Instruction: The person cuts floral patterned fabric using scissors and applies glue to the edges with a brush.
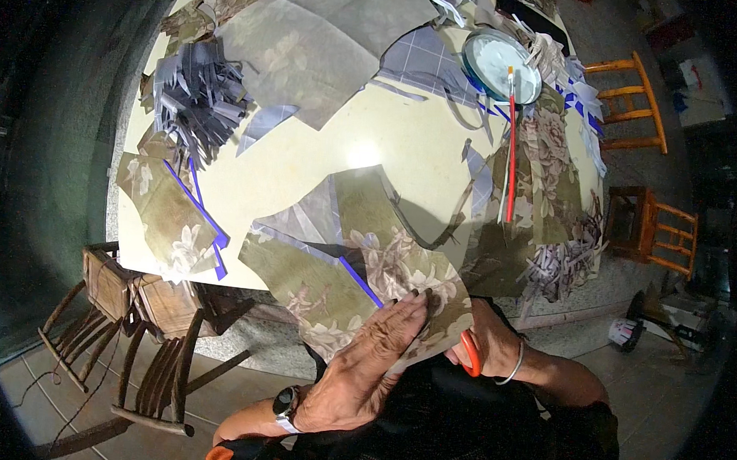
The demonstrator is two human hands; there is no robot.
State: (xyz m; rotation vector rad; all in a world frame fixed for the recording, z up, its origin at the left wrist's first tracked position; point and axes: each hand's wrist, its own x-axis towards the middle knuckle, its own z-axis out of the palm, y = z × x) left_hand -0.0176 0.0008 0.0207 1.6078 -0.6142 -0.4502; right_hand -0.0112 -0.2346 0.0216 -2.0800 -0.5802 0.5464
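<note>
My left hand [374, 363], wearing a watch, lies with fingers stretched out on a piece of olive floral fabric [291, 276] at the table's front edge. A grey, gridded backing shows on it, with a narrow blue strip [357, 279]. My right hand [495, 349] grips orange-handled scissors [472, 356], whose blades are hidden under the fabric. Another floral piece [157, 211] with blue strips lies to the left.
The pale table [298, 151] holds grey sheets [320, 44], piles of shredded strips [196, 96], a bowl of white substance [490, 57] and a red-handled brush [511, 179]. Wooden chairs stand at left [157, 369] and right [660, 237].
</note>
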